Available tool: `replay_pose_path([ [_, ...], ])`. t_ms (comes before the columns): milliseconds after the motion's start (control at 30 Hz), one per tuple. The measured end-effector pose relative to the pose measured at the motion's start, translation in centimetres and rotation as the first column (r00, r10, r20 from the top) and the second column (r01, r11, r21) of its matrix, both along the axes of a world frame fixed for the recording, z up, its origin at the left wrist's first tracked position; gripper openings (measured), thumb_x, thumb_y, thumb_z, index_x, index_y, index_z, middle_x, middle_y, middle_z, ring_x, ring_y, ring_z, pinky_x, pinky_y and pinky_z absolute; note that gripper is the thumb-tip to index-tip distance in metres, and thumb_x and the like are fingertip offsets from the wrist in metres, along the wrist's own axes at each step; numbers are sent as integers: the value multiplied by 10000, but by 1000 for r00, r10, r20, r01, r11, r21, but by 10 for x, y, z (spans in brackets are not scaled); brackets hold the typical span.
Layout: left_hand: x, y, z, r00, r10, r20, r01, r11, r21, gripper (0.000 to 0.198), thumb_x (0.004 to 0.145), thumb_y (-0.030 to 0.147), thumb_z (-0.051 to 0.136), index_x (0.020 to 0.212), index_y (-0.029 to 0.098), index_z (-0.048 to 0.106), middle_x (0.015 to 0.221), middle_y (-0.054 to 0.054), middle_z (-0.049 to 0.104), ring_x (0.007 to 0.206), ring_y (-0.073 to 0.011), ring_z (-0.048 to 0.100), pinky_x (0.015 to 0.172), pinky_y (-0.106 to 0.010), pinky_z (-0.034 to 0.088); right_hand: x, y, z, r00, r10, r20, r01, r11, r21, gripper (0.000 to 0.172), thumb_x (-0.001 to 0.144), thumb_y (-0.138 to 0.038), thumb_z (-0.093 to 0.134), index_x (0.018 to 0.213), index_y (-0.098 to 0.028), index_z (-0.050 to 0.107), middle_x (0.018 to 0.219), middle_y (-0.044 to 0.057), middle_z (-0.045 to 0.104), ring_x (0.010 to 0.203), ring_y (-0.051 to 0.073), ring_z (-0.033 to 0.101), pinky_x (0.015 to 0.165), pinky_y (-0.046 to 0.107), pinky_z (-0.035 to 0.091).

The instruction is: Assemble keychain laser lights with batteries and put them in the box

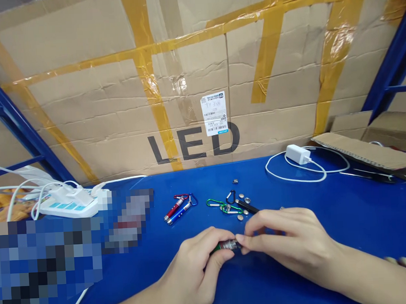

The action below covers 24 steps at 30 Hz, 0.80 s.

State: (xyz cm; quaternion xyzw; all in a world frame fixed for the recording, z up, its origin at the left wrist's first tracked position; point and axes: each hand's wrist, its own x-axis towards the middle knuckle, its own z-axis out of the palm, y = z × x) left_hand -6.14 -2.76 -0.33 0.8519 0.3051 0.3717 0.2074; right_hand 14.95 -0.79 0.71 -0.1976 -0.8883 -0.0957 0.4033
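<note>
A small green keychain flashlight (228, 246) lies between both hands low over the blue table (345, 208). My left hand (198, 265) is curled round its body. My right hand (285, 238) pinches its right end with thumb and fingertips. Just beyond the hands lie a black flashlight (248, 207), green and black carabiner clips (222, 205) and several loose button cells (241, 200). A red flashlight and a blue flashlight (177, 208) with clips lie side by side to the left.
A large taped cardboard box marked LED (192, 80) closes off the back. A white charger with coiled cable (298, 155) sits back right, beside flat cardboard (362, 150). A white power strip with plugs (69, 202) stands at left. Blue shelf posts (389, 65) rise on both sides.
</note>
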Motion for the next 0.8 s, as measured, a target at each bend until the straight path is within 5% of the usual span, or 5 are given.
replay_pose_path([
  [267, -4, 0, 1, 986, -139, -91, 140, 990, 12, 190, 911, 85, 420, 977, 184, 568, 849, -21, 648, 743, -127, 597, 706, -170, 455, -1, -2, 0, 994, 66, 92, -73, 994, 79, 245, 943, -176, 446, 753, -188, 599, 703, -23, 618, 550, 76, 496, 475, 225, 314],
  [800, -3, -1, 2, 974, -211, -85, 211, 977, -17, 176, 914, 95, 427, 978, 157, 579, 870, -46, 680, 777, -135, 638, 743, -178, 474, -3, -4, 2, 983, 118, 141, -128, 990, 64, 415, 987, -181, 303, 687, -184, 592, 623, -15, 584, 512, 91, 467, 456, 251, 288],
])
